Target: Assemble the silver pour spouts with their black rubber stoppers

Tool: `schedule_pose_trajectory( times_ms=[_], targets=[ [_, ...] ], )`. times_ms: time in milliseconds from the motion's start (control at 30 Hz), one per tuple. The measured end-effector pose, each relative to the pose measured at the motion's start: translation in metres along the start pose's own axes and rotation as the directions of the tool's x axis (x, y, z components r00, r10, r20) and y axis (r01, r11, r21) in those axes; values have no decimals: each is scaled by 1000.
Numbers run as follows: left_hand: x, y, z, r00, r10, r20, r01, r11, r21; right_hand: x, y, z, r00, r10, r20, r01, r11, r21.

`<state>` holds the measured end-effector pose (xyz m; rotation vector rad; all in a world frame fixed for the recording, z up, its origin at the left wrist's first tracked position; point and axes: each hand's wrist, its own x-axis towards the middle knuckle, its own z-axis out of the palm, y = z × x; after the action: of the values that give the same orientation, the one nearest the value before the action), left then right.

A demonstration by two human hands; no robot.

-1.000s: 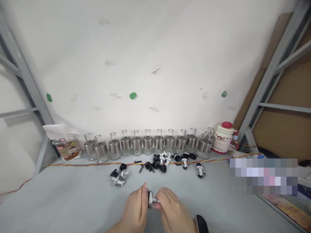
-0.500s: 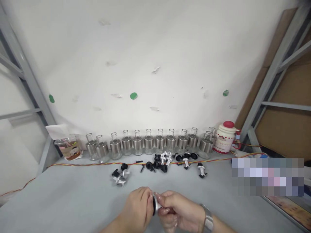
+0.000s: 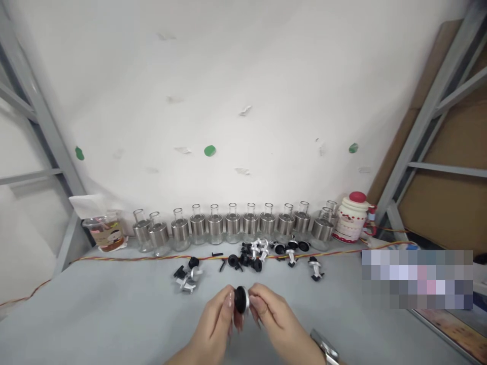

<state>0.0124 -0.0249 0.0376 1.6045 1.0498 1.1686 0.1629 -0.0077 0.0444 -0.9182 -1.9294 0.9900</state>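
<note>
Between my two hands, low in the head view, is a round bottle stopper (image 3: 241, 300) with a black rubber side and a silver rim. The fingers of my left hand (image 3: 216, 319) pinch its black side. My right hand (image 3: 274, 317) grips the silver side; the part inside those fingers is hidden. Just beyond my hands lies a small group of silver and black stopper parts (image 3: 186, 276). A larger pile of similar parts (image 3: 253, 251), with black rings and thin black pieces, sits farther back. One silver and black part (image 3: 315, 268) stands apart on the right.
A row of glass bottles with steel sleeves (image 3: 233, 223) lines the wall. A twisted wire (image 3: 144, 258) crosses the table before them. A cup (image 3: 108, 233) stands at the left, a white and red jar (image 3: 352, 218) at the right, near a blurred-out patch.
Both hands have turned and lifted slightly, so the stopper's black side now shows more. My left fingers have shifted from covering it to pinching its edge. The parts on the table stay put.
</note>
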Motion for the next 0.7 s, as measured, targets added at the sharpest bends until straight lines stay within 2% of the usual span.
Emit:
schedule_pose_trajectory(
  times_ms=[133, 300, 567, 700],
  targets=[
    [2, -4, 4, 986, -132, 104, 155, 955, -254, -1, 0, -3, 999, -44, 12, 45, 997, -64],
    [7, -6, 4, 961, -200, 192, 261, 887, -382, -1, 0, -4, 994, -109, 31, 112, 983, -149],
    [6, -5, 3, 981, -100, 165, 159, 902, -402, 0, 3, -3, 984, -178, 16, 176, 957, -228],
    [3, 0, 4, 983, -120, 136, 163, 916, -368, -1, 5, -2, 980, -197, 0, 192, 952, -239]
  ],
)
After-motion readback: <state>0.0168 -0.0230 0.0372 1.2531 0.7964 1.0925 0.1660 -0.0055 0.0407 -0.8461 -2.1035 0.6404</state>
